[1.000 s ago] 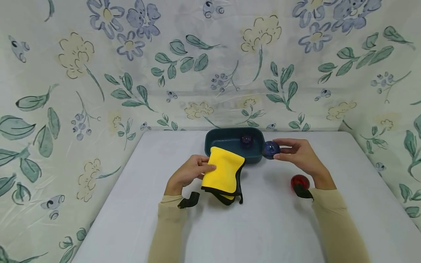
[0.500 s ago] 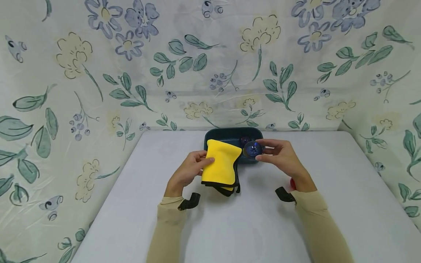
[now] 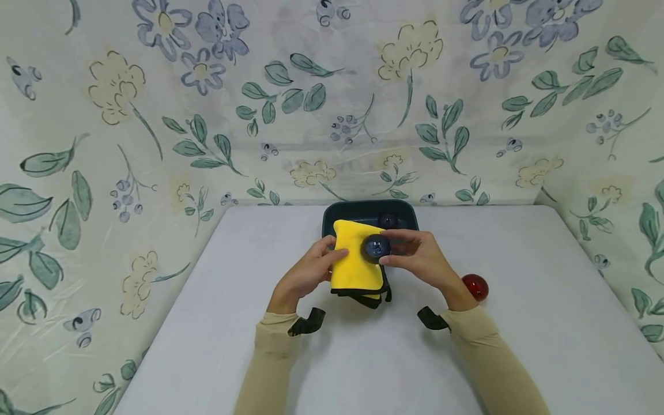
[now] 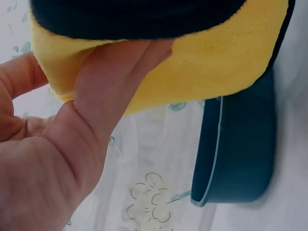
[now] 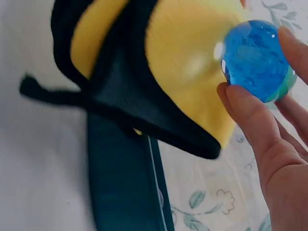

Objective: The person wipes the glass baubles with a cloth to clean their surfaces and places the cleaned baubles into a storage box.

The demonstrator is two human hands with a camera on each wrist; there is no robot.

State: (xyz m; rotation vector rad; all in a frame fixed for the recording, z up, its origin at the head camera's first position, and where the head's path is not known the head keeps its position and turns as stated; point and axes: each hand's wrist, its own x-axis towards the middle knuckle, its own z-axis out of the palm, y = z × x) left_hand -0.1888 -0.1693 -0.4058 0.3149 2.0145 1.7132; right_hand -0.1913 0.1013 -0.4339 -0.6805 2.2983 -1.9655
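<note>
The counter (image 3: pixel 207 323) lies open to the left of the left hand (image 3: pixel 306 271) and along the whole near edge in front of the sleeves. Straight ahead the way is blocked: the yellow cloth (image 3: pixel 355 259) and the blue ball (image 3: pixel 377 246) pressed against it hang just before the dark tray (image 3: pixel 332 214), which stands against the flowered backdrop (image 3: pixel 332 104). To the right, a red ball (image 3: pixel 474 286) sits near the right hand (image 3: pixel 420 259), with bare counter beyond it.

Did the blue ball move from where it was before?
Yes. The blue ball went left: earlier it was beside the right end of the dark tray, now the right hand holds it against the yellow cloth.
</note>
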